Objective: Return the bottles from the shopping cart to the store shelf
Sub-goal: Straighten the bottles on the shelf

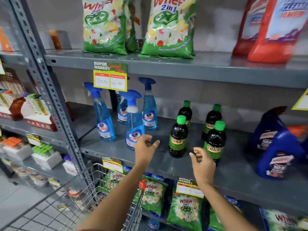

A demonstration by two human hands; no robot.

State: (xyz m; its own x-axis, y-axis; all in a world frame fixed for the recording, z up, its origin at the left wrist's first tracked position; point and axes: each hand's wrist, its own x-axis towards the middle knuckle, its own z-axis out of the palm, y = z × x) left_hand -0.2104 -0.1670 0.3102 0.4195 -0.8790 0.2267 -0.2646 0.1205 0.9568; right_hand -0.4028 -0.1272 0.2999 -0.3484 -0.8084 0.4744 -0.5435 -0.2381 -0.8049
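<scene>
On the grey middle shelf (166, 157) stand several blue Colin spray bottles; the nearest spray bottle (135, 124) is right by my left hand (145, 148). To their right stand several dark bottles with green caps; the front left one (178, 137) and the front right one (215, 144) are nearest. My left hand hovers beside the nearest spray bottle's base, fingers apart, holding nothing. My right hand (202, 162) is just in front of the front right dark bottle, fingers loosely curled and empty. The wire shopping cart (86, 194) is at lower left; no bottles show in it.
Green Wheel detergent bags (170, 25) and red pouches (273, 30) fill the upper shelf. Blue jugs (280, 157) stand at the right of the middle shelf. More Wheel bags (185, 212) lie on the lower shelf. A slotted steel upright (55, 114) separates a neighbouring rack with boxes.
</scene>
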